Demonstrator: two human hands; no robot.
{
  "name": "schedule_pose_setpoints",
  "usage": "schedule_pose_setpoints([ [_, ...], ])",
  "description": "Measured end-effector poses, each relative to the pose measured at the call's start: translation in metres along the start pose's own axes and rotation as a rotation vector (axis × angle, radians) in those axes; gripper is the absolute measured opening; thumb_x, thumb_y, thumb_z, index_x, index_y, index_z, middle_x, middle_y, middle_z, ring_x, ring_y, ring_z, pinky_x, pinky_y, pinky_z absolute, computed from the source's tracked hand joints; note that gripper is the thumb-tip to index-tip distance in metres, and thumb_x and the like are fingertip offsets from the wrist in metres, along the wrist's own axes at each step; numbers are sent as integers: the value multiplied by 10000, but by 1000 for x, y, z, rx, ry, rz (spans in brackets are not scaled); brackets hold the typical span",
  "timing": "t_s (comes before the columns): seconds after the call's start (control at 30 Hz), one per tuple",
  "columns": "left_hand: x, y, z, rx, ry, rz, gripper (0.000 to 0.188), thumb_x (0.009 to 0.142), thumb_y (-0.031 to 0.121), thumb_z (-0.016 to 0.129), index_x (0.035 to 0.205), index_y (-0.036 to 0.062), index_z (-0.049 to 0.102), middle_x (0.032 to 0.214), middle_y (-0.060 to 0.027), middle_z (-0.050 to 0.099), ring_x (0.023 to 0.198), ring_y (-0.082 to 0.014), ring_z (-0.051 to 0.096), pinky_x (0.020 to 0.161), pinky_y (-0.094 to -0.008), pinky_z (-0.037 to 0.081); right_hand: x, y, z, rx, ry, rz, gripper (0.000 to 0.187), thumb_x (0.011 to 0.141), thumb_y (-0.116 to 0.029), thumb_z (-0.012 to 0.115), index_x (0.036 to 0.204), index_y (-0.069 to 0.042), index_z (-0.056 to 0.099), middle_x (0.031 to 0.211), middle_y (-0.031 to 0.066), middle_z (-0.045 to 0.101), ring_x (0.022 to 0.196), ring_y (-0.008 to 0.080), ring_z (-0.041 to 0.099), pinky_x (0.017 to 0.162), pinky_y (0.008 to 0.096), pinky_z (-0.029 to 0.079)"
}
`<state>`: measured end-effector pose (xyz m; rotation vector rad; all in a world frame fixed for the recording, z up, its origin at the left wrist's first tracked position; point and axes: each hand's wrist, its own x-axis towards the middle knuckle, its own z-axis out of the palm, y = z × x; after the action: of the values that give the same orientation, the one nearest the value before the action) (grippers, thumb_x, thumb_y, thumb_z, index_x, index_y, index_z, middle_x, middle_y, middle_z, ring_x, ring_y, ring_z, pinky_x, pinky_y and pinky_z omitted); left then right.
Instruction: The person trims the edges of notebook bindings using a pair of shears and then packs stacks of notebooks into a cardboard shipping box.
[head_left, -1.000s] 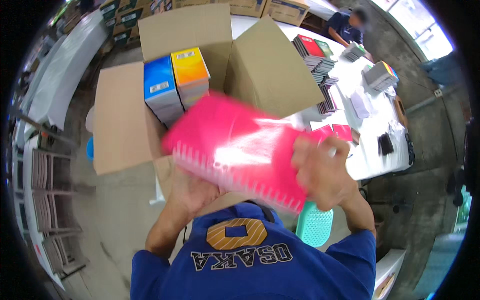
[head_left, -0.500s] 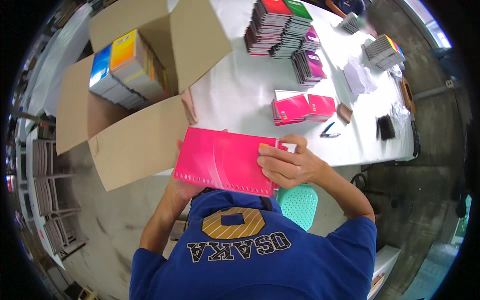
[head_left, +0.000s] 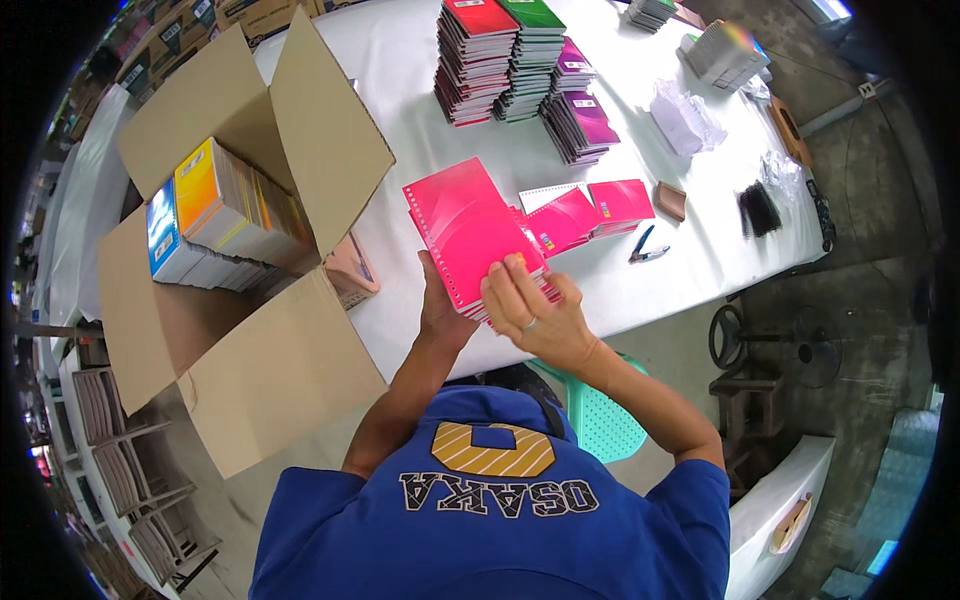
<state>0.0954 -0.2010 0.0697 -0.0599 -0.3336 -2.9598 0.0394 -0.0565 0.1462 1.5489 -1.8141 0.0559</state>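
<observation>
Clock directions are referred to the stack of glossy pink rectangular punched covers (head_left: 462, 225), which is held in both hands over the near edge of the white-covered table (head_left: 420, 125). The row of holes is seen along its left edge; several layers are visible at the near end. Contact between stack and table cannot be determined.

The stack is supported at seven o'clock by the left hand (head_left: 443, 308). The thumb is placed along the edge; the other fingers are mostly hidden beneath, so their degree of opening cannot be told. The near right corner, toward five o'clock, is gripped by the right hand (head_left: 540, 315), with fingers half bent and laid across the top cover.

Toward three o'clock, two low piles of pink covers (head_left: 622, 203) are set side by side, with a hand tool with dark and blue handles (head_left: 648, 248) and a small brown block (head_left: 671, 203) placed near them. Tall piles of red notebooks (head_left: 478, 65) and green notebooks (head_left: 530, 70) are located at twelve o'clock, adjoined by purple notebooks (head_left: 582, 125) toward one o'clock. At nine o'clock, blue-covered books (head_left: 165, 235) and yellow-covered books (head_left: 205, 200) are contained in an open brown cardboard box (head_left: 285, 375). A turquoise perforated plastic seat (head_left: 607, 420) is positioned at five o'clock.
</observation>
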Motion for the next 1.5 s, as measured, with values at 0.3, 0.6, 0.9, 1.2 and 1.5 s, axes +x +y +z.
schedule_pose_setpoints([
  [0.3,28,11,-16,163,-245,-137,989,808,733,522,1487,72,239,1448,-178,409,1318,-337,440,1065,-507,413,20,42,-60,444,-472,83,808,670,-309,782,1362,-65,444,1380,100,458,1291,230,446,1030,482,323],
  [0.6,47,-56,-9,525,142,-501,804,790,294,762,1423,15,352,1353,-118,504,1207,-221,540,1002,-386,463,-56,116,11,1941,-528,1418,988,765,-360,814,1460,6,214,1419,241,357,1328,306,388,1103,450,329],
  [0.9,125,-48,24,877,191,-351,709,935,465,584,1465,51,360,1420,-94,463,1255,-146,450,1047,-367,379,-100,111,58,2191,272,1953,512,879,-203,692,1293,4,474,1177,129,619,994,197,652,889,338,530],
  [1.2,140,-50,-11,1009,540,-86,752,955,550,487,1492,55,311,1506,-190,355,1341,-235,389,1122,-374,264,-61,102,128,1650,650,2173,560,806,-247,796,1217,-38,477,1117,77,581,1032,161,578,859,332,499],
  [1.5,129,-66,-37,1298,366,-43,775,910,271,673,1511,43,239,1422,-152,467,1316,-221,433,1078,-323,342,-132,189,78,883,-334,1591,527,843,-389,739,1109,53,632,961,113,653,782,165,633,674,283,517],
])
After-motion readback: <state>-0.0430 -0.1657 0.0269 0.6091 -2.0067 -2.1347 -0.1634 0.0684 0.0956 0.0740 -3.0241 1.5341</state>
